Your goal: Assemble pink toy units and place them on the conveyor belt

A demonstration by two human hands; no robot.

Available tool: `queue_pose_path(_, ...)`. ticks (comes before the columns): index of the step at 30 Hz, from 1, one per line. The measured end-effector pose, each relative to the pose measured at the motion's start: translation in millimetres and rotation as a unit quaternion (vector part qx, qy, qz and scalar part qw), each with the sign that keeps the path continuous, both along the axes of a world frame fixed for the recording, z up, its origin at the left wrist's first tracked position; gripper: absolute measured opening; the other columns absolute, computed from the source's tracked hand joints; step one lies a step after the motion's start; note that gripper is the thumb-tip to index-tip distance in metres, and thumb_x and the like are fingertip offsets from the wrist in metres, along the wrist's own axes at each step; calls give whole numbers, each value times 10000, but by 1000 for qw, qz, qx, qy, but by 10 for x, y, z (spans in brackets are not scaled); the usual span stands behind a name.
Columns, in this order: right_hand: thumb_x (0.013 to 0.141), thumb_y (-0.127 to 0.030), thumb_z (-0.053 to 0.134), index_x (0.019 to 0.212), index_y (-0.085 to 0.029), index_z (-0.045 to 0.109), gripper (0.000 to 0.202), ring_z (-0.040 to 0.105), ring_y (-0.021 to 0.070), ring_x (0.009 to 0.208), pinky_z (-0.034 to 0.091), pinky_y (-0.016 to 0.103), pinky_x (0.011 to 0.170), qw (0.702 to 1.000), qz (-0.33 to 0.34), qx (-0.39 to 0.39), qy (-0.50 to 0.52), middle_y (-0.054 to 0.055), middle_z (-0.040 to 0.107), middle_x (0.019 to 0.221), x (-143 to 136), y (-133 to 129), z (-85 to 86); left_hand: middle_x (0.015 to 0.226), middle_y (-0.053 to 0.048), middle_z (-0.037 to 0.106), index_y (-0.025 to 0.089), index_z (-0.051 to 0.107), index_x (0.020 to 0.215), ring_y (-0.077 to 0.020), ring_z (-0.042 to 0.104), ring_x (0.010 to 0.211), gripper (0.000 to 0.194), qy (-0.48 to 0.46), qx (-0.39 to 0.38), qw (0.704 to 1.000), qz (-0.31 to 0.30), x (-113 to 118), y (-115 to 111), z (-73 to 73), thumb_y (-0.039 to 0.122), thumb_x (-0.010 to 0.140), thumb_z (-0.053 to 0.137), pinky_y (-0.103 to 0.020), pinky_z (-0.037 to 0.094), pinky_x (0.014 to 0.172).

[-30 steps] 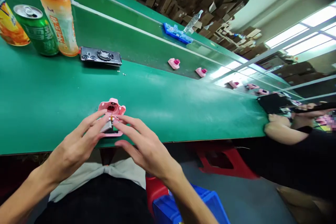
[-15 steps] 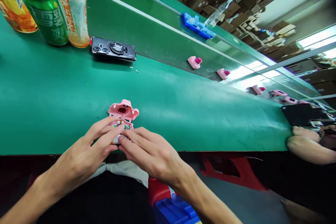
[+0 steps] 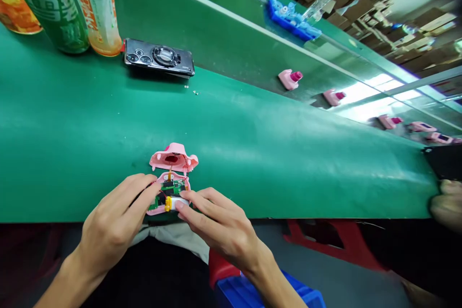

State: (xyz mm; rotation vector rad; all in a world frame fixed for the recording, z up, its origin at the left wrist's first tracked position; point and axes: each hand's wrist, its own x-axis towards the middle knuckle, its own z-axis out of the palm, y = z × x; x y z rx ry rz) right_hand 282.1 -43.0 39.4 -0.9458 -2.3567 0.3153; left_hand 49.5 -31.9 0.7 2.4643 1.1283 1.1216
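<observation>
An opened pink toy camera lies near the front edge of the green bench. Its rear half-shell (image 3: 154,211) holds a green circuit board (image 3: 176,186) and a small silvery battery (image 3: 173,203) with yellow tape at one end. Just beyond lies the front half-shell (image 3: 164,160), hollow side facing me, joined by thin wires and a ribbon. My left hand (image 3: 121,211) grips the left side of the rear half-shell, fingertips over its edge. With thumb and index finger, my right hand (image 3: 220,224) holds the battery at its right end, over the board.
A phone (image 3: 159,57), a green can (image 3: 54,9) and an orange-labelled bottle (image 3: 97,9) stand or lie at back left. Pink camera bodies (image 3: 289,79) line the belt beside a blue tray (image 3: 294,21). A co-worker's hand (image 3: 447,204) is at far right.
My hands have drawn apart, uncovering the board and battery. My left hand has shifted to the shell's left side. The view has turned slightly left.
</observation>
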Motion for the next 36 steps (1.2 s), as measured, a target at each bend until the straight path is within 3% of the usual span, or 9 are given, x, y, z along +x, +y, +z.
queue_pose_path(5, 981, -41, 570, 1146, -51, 674, 195, 675, 176, 820, 614, 326, 716, 996, 34, 43, -70, 137, 751, 1046, 19, 132, 49, 1197, -162, 705, 26, 658, 1213, -288, 671, 1144, 376, 8, 15, 1000, 1, -16, -39, -38, -113, 868, 606, -427, 565, 1010)
queue_pose_path(13, 1013, -58, 489, 1081, -59, 719, 240, 679, 190, 869, 626, 323, 817, 989, 28, 77, -124, 101, 764, 995, -50, 210, 135, 1201, -176, 699, 15, 661, 1237, -303, 668, 1145, 352, 36, 15, 999, -15, -22, -13, -8, -72, 903, 596, -435, 556, 1007)
queue_pose_path(17, 1007, -60, 472, 1123, -13, 720, 278, 662, 222, 921, 614, 343, 779, 981, 12, 81, -176, 149, 757, 1092, -102, 130, 173, 1225, -204, 686, 13, 653, 1223, -311, 674, 1109, 295, 73, 22, 996, -44, -36, 23, 57, 91, 939, 673, -461, 575, 961)
queue_pose_path(20, 1020, -90, 466, 1226, -42, 701, 316, 633, 237, 1043, 594, 349, 800, 975, -21, 76, -210, 141, 725, 1248, -98, 19, 154, 1254, -238, 678, 6, 630, 1254, -346, 664, 1134, 339, 109, 39, 992, -58, -56, 35, 81, 172, 961, 671, -498, 593, 930)
queue_pose_path(25, 1047, -116, 454, 1287, -129, 696, 341, 565, 216, 1235, 519, 326, 948, 976, -28, 122, -181, 42, 692, 1355, -63, -14, 21, 1271, -249, 669, 2, 612, 1267, -353, 652, 1167, 342, 119, 47, 988, -87, -87, 50, 74, 105, 946, 667, -506, 608, 932)
queue_pose_path(28, 1035, -116, 504, 1252, -162, 718, 308, 595, 190, 1126, 506, 308, 833, 980, -26, 130, -150, 19, 711, 1327, -63, 45, -82, 1267, -238, 674, 16, 608, 1282, -342, 653, 1166, 373, 116, 43, 989, -82, -94, 60, 71, 128, 937, 692, -509, 602, 953)
queue_pose_path(32, 998, -112, 605, 1175, -191, 742, 237, 582, 175, 957, 464, 311, 722, 985, -78, 132, -78, -49, 758, 1223, -46, -41, -206, 1245, -236, 686, 20, 616, 1280, -353, 655, 1167, 373, 119, 40, 989, -80, -94, 70, 69, 141, 936, 696, -510, 600, 947)
queue_pose_path(35, 965, -215, 704, 967, -218, 765, 61, 581, 183, 921, 456, 321, 767, 970, -140, 196, -37, -63, 798, 1077, 32, -99, -206, 1246, -231, 692, 31, 630, 1257, -351, 660, 1157, 338, 128, 73, 986, -77, -93, 53, 64, 147, 944, 681, -505, 600, 950)
queue_pose_path(36, 966, -269, 711, 852, -223, 747, 127, 585, 185, 888, 451, 325, 786, 961, -164, 220, -18, -53, 809, 980, 56, -50, -169, 1261, -226, 689, 42, 627, 1272, -348, 657, 1162, 347, 128, 76, 986, -70, -93, 39, 61, 152, 947, 678, -503, 600, 957)
